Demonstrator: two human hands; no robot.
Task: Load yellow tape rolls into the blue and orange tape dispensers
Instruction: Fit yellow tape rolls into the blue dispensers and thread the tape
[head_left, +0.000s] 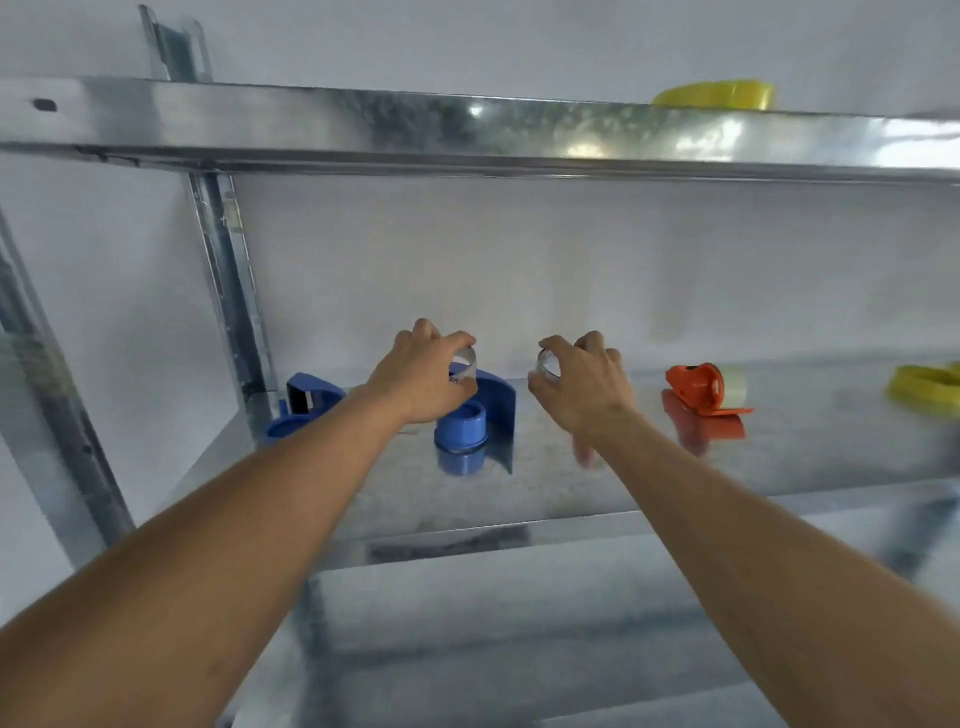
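Two bare forearms reach in from the bottom edge toward a galvanised metal shelf (571, 457), each hand curled round a small pale ring that looks like a spent tape core. At centre, the left hand (421, 379) pinches its ring (464, 366) between thumb and fingertips directly above the blue tape dispenser (480, 421), whose round blue hub stands upright on the shelf with a curved blue guard just behind it. Dark marks show on that ring, too blurred to read. A second blue dispenser piece (306, 405) sits at the shelf's left end, close against the upright post (228, 291). Slightly to the right, the right hand (582, 389) holds the other ring (546, 366) in curled fingers, clear of the shelf surface and apart from the left hand. Further right, the orange tape dispenser (698, 389) lies on the shelf with a pale, whitish roll (732, 387) seated in it, and open metal separates it from the right hand. One yellow tape roll (924, 389) lies flat at the shelf's far right, cut off by the frame edge. Another yellow roll (719, 94) rests on the upper shelf (363, 124), above and right of the hands, partly hidden behind that shelf's front lip. Bare shelf runs along the near edge in front of both dispensers. Whether either hub carries printing cannot be told.
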